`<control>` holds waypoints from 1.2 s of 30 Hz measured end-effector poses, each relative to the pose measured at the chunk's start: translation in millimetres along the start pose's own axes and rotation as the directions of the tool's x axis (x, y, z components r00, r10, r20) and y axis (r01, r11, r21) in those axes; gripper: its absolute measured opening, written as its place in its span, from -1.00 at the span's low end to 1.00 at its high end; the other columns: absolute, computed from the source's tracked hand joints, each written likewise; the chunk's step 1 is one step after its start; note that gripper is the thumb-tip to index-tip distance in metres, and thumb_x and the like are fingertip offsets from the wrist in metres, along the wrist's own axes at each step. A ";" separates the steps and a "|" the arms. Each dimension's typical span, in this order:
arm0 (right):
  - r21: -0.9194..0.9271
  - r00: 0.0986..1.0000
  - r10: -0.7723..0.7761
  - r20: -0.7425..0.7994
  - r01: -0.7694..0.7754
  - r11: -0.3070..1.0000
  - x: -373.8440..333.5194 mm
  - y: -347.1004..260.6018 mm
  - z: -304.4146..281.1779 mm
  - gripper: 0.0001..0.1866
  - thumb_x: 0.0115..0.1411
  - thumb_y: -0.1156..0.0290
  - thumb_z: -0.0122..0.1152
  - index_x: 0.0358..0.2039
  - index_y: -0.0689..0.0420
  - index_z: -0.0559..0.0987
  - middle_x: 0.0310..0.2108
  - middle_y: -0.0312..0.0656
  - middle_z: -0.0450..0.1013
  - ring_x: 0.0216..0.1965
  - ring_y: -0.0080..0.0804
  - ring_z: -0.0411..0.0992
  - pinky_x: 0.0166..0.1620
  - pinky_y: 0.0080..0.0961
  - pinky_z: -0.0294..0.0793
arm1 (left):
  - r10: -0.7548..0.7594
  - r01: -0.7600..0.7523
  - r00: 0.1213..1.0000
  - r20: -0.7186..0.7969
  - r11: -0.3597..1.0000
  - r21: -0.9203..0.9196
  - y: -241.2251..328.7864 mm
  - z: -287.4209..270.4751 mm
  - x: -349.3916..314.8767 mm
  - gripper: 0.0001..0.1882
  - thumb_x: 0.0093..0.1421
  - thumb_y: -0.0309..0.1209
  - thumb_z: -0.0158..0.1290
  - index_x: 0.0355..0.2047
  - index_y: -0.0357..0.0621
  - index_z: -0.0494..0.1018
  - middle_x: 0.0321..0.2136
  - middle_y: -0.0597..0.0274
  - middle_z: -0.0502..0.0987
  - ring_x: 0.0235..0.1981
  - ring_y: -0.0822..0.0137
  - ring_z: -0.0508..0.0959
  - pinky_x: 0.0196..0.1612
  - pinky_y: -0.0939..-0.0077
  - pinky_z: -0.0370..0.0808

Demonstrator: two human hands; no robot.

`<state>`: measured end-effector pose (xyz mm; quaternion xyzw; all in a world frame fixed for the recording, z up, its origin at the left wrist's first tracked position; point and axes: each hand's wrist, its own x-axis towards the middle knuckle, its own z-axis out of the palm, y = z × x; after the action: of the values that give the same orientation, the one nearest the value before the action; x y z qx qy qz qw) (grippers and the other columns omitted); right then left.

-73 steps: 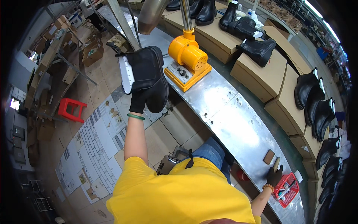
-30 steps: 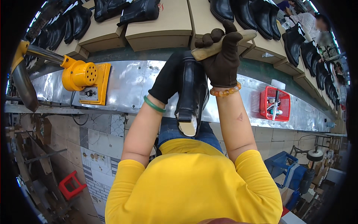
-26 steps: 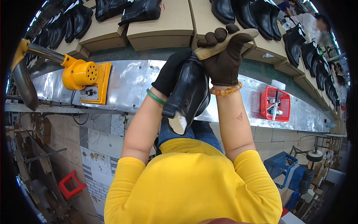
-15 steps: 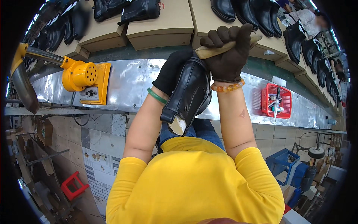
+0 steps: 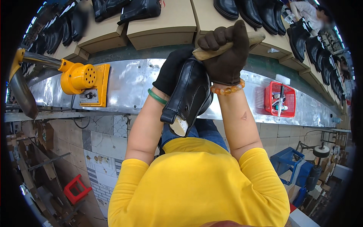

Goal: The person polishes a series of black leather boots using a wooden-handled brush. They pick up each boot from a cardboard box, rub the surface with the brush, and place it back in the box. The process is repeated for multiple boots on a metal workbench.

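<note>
Both hands up close tog. in front of chest, ea. gripping own item. L hand (image 5: 172,72), black knit glove, is clamped round far end of a black leather ankle boot (image 5: 191,85) from its L side; fingers' exact hold hidden. Boot is held clear of the surface, tilted, open top twd wearer's lap, w/ pale lining (image 5: 179,126) showing at the opening. R hand (image 5: 228,56), dark brown glove, is closed in a fist round a smooth tan stick-like tool (image 5: 208,53); one end sticks out past thumb side, other end lies right at boot's far end. Can't tell if tool actually touches leather. Green bangle (image 5: 157,96) on L wrist, orange bead bracelet (image 5: 228,90) on R. Beyond/below: long shiny metal surface (image 5: 130,81). On it, to L, yellow machine w/ round perforated housing (image 5: 85,81) & knobs; to R, red plastic mesh basket (image 5: 290,100) w/ small tools & tubes inside, white block (image 5: 283,79) just behind it. Behind surface, row of brown cardboard boxes (image 5: 162,36), more black boots (image 5: 143,10) on top. Red plastic stool (image 5: 77,189) on floor, lower L.
</note>
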<state>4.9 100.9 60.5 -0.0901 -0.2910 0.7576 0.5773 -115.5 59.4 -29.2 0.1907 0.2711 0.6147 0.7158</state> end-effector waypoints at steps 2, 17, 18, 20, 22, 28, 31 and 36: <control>-0.063 0.999 0.007 0.037 -0.005 0.998 -1.7 0.7 2.7 -0.53 0.19 0.05 -0.05 -0.71 -0.01 0.09 -0.72 -0.40 -0.07 -0.68 -0.56 -0.07 -0.53 -0.51 0.02 | 0.026 -0.028 0.999 0.044 0.999 0.033 2.0 1.5 -1.7 -0.73 0.19 -0.37 -0.12 -0.17 -0.21 0.43 -0.26 0.22 0.50 -0.23 0.42 0.49 -0.11 0.54 0.41; 0.259 0.974 0.142 -0.176 -0.094 0.961 25.0 14.5 -26.8 -0.49 -0.02 -0.14 0.19 -0.36 0.00 0.28 -0.56 -0.40 0.11 -0.57 -0.59 0.16 -0.40 -0.63 0.33 | -0.107 0.089 0.990 -0.092 0.979 -0.186 11.6 -11.7 1.1 -0.70 0.16 -0.26 -0.05 -0.23 -0.25 0.43 -0.35 0.17 0.52 -0.36 0.37 0.52 -0.25 0.51 0.48; 0.232 0.972 0.137 -0.192 -0.091 0.968 26.2 14.9 -29.7 -0.48 -0.02 -0.15 0.18 -0.36 0.00 0.28 -0.56 -0.39 0.11 -0.57 -0.58 0.16 -0.42 -0.62 0.31 | -0.121 0.104 0.989 -0.086 0.977 -0.185 13.4 -11.6 1.2 -0.68 0.16 -0.24 -0.04 -0.24 -0.25 0.43 -0.36 0.15 0.53 -0.37 0.35 0.53 -0.26 0.50 0.49; 0.178 0.966 0.126 -0.225 -0.086 0.980 28.4 15.8 -33.4 -0.47 -0.03 -0.18 0.17 -0.36 0.00 0.27 -0.55 -0.39 0.11 -0.57 -0.57 0.15 -0.45 -0.60 0.28 | -0.150 0.135 0.986 -0.073 0.974 -0.183 18.7 -7.8 0.7 -0.65 0.14 -0.19 -0.02 -0.27 -0.26 0.43 -0.38 0.12 0.53 -0.40 0.32 0.54 -0.28 0.48 0.52; 0.190 0.974 0.135 -0.179 -0.101 0.977 30.3 18.2 -36.2 -0.44 -0.04 -0.23 0.14 -0.37 0.00 0.28 -0.56 -0.37 0.11 -0.59 -0.56 0.14 -0.48 -0.58 0.24 | -0.149 0.136 0.988 -0.043 0.964 -0.228 22.4 2.9 -1.8 -0.65 0.15 -0.19 -0.03 -0.27 -0.27 0.42 -0.40 0.11 0.53 -0.42 0.31 0.55 -0.29 0.46 0.53; 0.051 0.976 0.120 -0.179 -0.113 0.992 38.9 25.8 -28.6 -0.45 0.03 -0.27 0.04 -0.44 0.02 0.29 -0.61 -0.36 0.11 -0.63 -0.52 0.11 -0.52 -0.54 0.16 | -0.216 0.224 0.975 0.059 0.944 -0.243 22.7 -5.9 7.1 -0.67 0.15 -0.18 -0.04 -0.29 -0.22 0.44 -0.45 0.14 0.54 -0.46 0.33 0.55 -0.34 0.46 0.53; -0.059 0.976 0.095 -0.196 -0.108 0.992 37.0 23.0 -21.3 -0.49 0.06 -0.21 0.05 -0.46 0.02 0.30 -0.63 -0.35 0.12 -0.64 -0.51 0.12 -0.54 -0.53 0.16 | -0.182 0.181 0.983 0.010 0.964 -0.196 21.1 -4.6 9.2 -0.70 0.15 -0.19 -0.04 -0.31 -0.18 0.44 -0.46 0.15 0.54 -0.46 0.34 0.55 -0.35 0.47 0.53; -0.258 0.970 0.011 -0.244 -0.076 0.963 30.8 15.7 -9.0 -0.62 0.08 0.02 0.14 -0.53 0.07 0.32 -0.67 -0.33 0.16 -0.69 -0.50 0.16 -0.58 -0.48 0.20 | -0.025 0.025 0.980 -0.196 1.000 -0.003 13.9 14.2 7.9 -0.73 0.14 -0.22 -0.02 -0.31 -0.17 0.44 -0.44 0.16 0.54 -0.47 0.34 0.54 -0.36 0.50 0.52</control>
<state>-13.5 130.0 50.7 -0.2639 -0.3160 0.7079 0.5739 -116.7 70.4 -10.8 0.1256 0.3425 0.6215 0.6933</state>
